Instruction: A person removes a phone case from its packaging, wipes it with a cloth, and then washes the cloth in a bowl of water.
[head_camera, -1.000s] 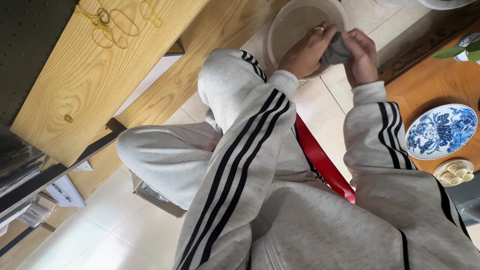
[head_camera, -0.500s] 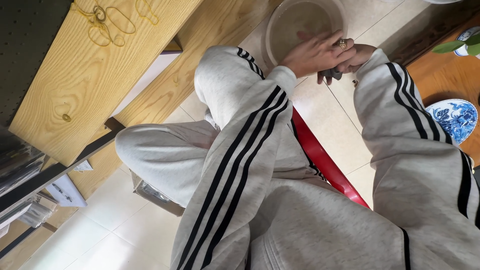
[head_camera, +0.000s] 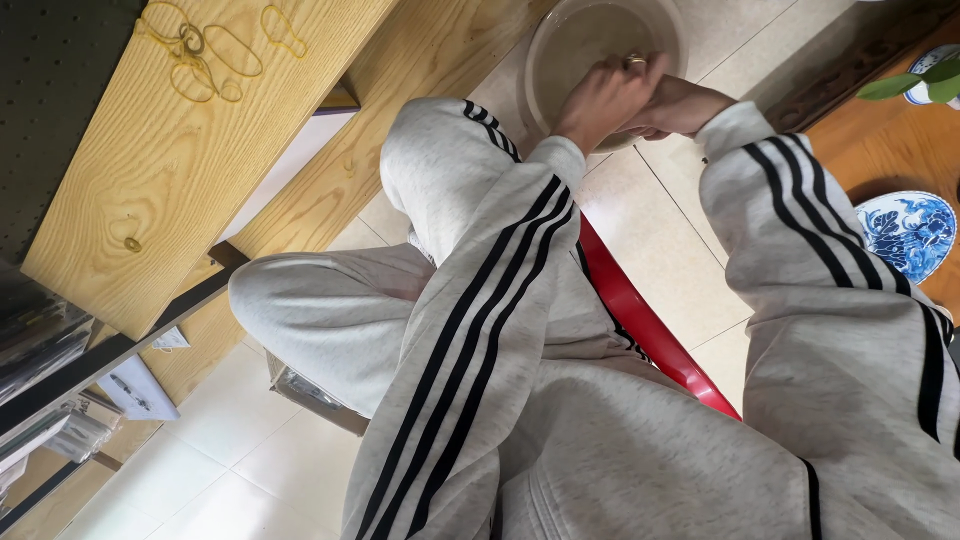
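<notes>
While pressed together, left hand (head_camera: 608, 95) and right hand (head_camera: 680, 105) over clear round basin (head_camera: 560, 40).

Both hands (head_camera: 645, 100) meet over the basin (head_camera: 560, 40), perhaps in it; plate (head_camera: 908, 232) right

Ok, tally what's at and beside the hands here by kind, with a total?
Hands over the basin: 2, left hand and right hand
Clear plastic basin on the floor tiles: 1
Blue-and-white patterned plate on the wooden surface at right: 1
Ring on a finger: 1
Total: 5
</notes>
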